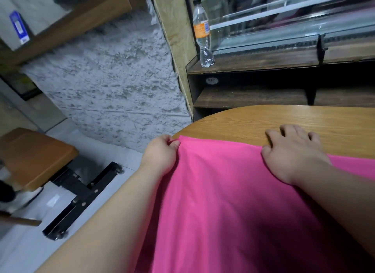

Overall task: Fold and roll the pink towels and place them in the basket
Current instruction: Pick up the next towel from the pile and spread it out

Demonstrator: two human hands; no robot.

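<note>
A pink towel (219, 191) lies spread over the near part of a rounded wooden table (263, 118) and runs down toward me. My left hand (160, 153) pinches its far left corner at the table's left edge. My right hand (292, 151) sits on the towel's far edge further right; its thumb is tucked at the cloth and its fingers spread flat onto the bare wood. No basket is in view.
A plastic bottle (203, 33) with an orange label stands on a dark wooden shelf (253, 65) behind the table. A brown stool (34, 157) on a black metal frame stands on the floor at the left. A rough grey wall (113, 79) rises behind.
</note>
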